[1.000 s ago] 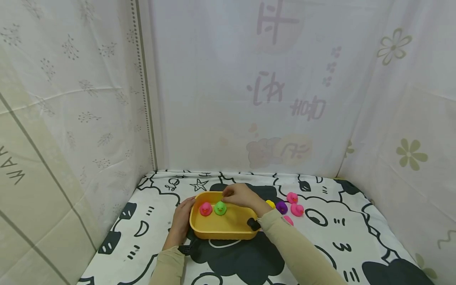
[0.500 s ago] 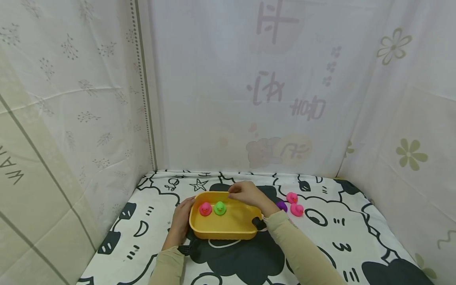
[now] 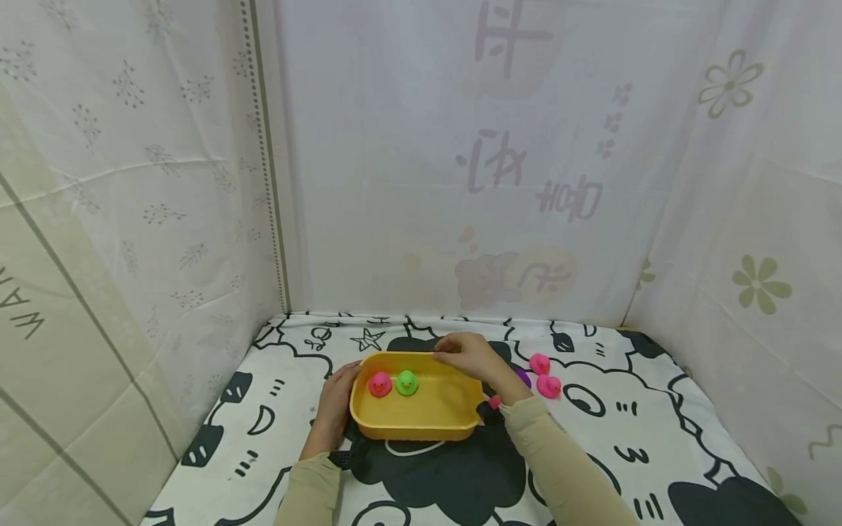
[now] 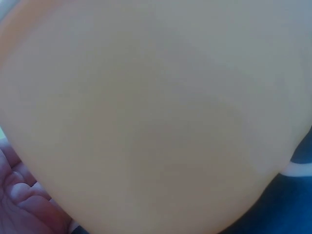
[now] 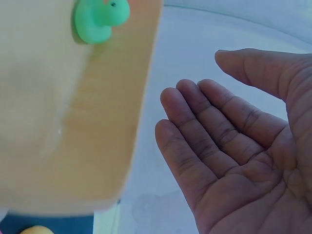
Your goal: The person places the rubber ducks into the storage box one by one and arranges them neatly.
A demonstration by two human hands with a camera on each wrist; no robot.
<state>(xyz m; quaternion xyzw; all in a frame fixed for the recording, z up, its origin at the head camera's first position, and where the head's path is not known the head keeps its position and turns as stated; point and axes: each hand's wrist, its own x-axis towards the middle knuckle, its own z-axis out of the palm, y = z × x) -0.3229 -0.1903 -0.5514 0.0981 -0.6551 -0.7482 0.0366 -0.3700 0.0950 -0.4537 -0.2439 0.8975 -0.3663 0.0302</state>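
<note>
A yellow plastic tray (image 3: 421, 418) stands in front of me with a pink rubber duck (image 3: 379, 384) and a green rubber duck (image 3: 406, 383) side by side in its left half. My left hand (image 3: 335, 402) holds the tray's left end, fingertips up at the rim; its fingers (image 4: 29, 200) show beside the tray wall in the left wrist view. Over the far right corner is my right hand (image 3: 470, 358), palm bare and fingers extended in the right wrist view, with nothing in it.
Right of the tray lie two pink ducks (image 3: 548, 386) and a purple duck (image 3: 523, 378) partly behind my right wrist. Another pink piece (image 3: 495, 402) peeks out by that wrist. A patterned black-and-white cloth (image 3: 618, 438) covers the table, with hanging curtains (image 3: 421, 183) around it.
My right hand has drawn to the right, from near the green duck along the tray's far rim. The left hand, the tray and the two ducks in it stay nearly where they were.
</note>
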